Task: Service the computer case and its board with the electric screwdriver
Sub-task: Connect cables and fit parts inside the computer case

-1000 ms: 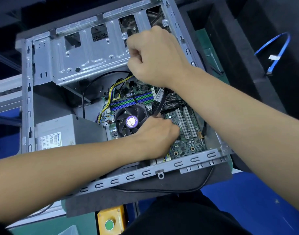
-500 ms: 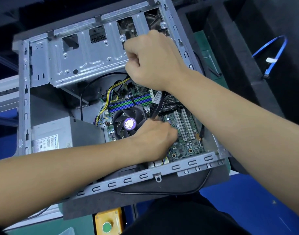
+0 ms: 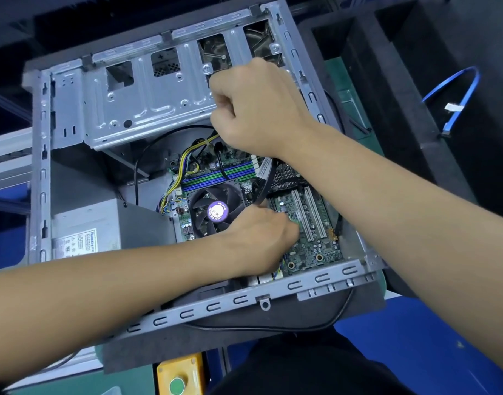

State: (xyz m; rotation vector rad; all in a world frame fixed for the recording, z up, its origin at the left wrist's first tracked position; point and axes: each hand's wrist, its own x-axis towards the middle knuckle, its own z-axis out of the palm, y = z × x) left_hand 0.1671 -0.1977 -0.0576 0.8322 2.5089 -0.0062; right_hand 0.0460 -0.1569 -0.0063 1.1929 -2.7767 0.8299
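Grey steel case: your open grey sheet-metal computer case lies on its side on a dark foam mat, its slotted near rail closest to you.
Board: the green circuit board sits in the case's near right corner, with white expansion slots and blue and green memory slots.
Fan: the black round cooler fan with a purple hub sticker sits at the board's left, just beside your left hand.
Right hand: your right hand is a curled fist above the board's far edge, by the drive cage. What it grips is hidden, so I cannot tell whether it holds the screwdriver.
Left hand: your left hand reaches in over the near rail, fingers curled down on the board; they seem to pinch the black cable that runs up toward your right wrist.
Power supply: the grey metal power supply box fills the case's near left corner.
Outside the case: a blue flat cable loops over the black foam tray on the right; a yellow box with a green button sits at the near edge.
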